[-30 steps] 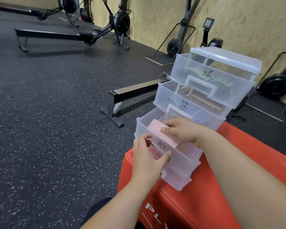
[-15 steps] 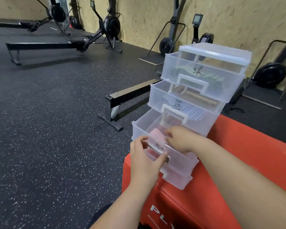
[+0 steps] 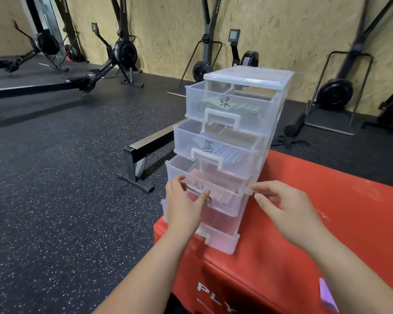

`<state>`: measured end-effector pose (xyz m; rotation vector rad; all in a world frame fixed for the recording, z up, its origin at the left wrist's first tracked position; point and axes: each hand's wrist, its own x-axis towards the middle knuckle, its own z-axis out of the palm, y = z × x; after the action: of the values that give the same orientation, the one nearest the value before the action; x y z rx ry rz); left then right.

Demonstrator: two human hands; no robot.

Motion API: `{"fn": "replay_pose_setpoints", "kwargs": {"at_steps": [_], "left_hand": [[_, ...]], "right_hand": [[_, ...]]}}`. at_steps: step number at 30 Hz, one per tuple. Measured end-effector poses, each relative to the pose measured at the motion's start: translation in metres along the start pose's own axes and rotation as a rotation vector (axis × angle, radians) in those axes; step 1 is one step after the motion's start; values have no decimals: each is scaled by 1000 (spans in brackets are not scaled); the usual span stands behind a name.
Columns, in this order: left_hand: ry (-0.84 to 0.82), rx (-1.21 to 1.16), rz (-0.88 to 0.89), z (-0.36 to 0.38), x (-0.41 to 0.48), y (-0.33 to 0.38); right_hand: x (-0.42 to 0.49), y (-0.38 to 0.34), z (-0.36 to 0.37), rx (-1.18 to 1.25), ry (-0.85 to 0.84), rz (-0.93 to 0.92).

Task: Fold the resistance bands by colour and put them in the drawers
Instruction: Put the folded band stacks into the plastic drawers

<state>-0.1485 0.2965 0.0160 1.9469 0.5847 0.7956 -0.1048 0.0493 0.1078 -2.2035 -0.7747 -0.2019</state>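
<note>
Nearest to us, at the lower right edge of the view, a folded purple band [image 3: 327, 298] lies on the red bench [image 3: 304, 257], well apart from the other bands.

Both forearms reach forward over the bench to the clear drawer unit [image 3: 247, 75] that stands at its far left corner. The left hand [image 3: 184, 207] pinches the front handle of the pink drawer [image 3: 232, 207], with the thumb on the handle's near face and the fingers curled over its top edge. The right hand [image 3: 288, 209] sits at the drawer's right front corner, fingers loosely curled, index finger and thumb tip at the rim; we cannot tell whether they close on it.

The pink drawer is third from the top and pulled out towards us. The pink bands [image 3: 218, 196] lie folded inside it, behind a handwritten label. Below it, the bottom drawer [image 3: 220, 241] is partly hidden by the left hand.

Above, each drawer projects less than the one beneath:
- blue drawer [image 3: 186, 141] – folded blue bands [image 3: 229, 152] inside
- green drawer [image 3: 195, 103] – folded green bands [image 3: 245, 108] inside

Beyond the unit we see a speckled black floor [image 3: 55, 200], the low steel rail [image 3: 145, 146] of a rowing machine just beside the bench, further rowing machines [image 3: 123, 51] and a chipboard wall [image 3: 281, 23]
</note>
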Motion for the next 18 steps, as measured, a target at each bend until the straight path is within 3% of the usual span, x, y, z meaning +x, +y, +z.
{"fn": "replay_pose_setpoints", "kwargs": {"at_steps": [10,18], "left_hand": [[-107,89,-44,27,23,25],[-134,109,107,53,-61,39]], "right_hand": [[-42,81,-18,-43,4,229],[-91,121,-52,-66,41,316]]}}
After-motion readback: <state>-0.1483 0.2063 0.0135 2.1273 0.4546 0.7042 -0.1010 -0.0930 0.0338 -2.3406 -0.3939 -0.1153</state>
